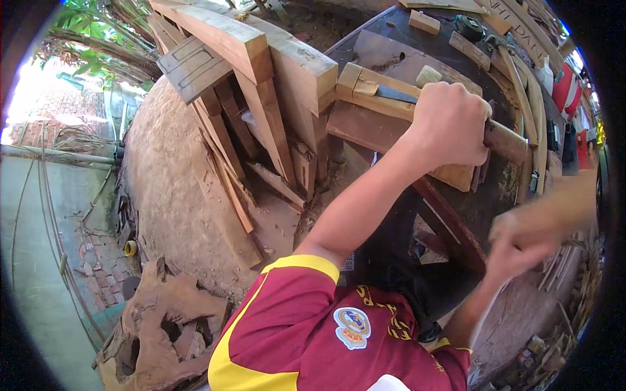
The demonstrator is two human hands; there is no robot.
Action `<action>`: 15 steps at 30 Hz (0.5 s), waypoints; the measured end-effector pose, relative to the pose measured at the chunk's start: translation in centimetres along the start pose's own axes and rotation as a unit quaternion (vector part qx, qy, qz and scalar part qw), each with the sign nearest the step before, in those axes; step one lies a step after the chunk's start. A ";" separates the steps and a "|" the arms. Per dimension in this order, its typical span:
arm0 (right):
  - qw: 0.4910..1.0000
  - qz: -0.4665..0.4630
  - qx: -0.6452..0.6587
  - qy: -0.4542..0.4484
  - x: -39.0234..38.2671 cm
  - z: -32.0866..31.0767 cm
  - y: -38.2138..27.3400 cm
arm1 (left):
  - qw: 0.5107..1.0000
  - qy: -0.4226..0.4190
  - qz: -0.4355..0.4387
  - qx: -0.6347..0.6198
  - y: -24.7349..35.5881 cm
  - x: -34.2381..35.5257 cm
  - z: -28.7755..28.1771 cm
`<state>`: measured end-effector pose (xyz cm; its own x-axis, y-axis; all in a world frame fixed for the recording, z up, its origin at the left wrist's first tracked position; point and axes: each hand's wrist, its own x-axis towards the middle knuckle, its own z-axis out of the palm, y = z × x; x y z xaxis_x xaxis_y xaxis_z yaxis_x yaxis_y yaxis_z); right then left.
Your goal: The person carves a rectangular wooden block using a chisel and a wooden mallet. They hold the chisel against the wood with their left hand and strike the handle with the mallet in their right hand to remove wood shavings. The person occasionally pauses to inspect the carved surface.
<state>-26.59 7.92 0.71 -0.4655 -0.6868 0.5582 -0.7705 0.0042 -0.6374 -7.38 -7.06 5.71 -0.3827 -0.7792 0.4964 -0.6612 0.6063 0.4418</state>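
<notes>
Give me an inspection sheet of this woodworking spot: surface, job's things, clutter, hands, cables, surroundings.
Surface: dark round worktop, worn and dusty.
Job's things: pale wooden block lying on the worktop; wooden-handled chisel with its steel blade laid across the block.
Clutter: small wooden offcut, black tape measure, long curved wooden strips along the far rim.
Hands: left hand closed round the chisel handle; right hand blurred, closed, what it holds cannot be told.
Cables: thin lines across the concrete ground at left.
Surroundings: stacked timber beams, rounded sawdust-covered mound, gnarled reddish root chunk, brick paving, green foliage.
</notes>
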 end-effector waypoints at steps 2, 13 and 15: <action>0.989 -0.067 -0.059 -0.114 -0.7 0.2 0.8 | 1.000 0.018 0.010 0.008 -0.2 0.1 0.6; 0.908 0.075 0.257 0.322 5.4 -3.7 0.0 | 1.000 0.011 0.003 -0.017 -0.5 -0.1 0.6; 0.953 0.036 0.129 0.271 3.9 -2.3 -1.0 | 1.000 0.008 0.008 -0.015 -0.3 0.1 1.0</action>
<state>-28.62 6.94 4.76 -0.7240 -0.2141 0.6558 -0.6277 -0.1899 -0.7550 -7.83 -7.51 4.91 -0.3822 -0.7666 0.5159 -0.6352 0.6234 0.4558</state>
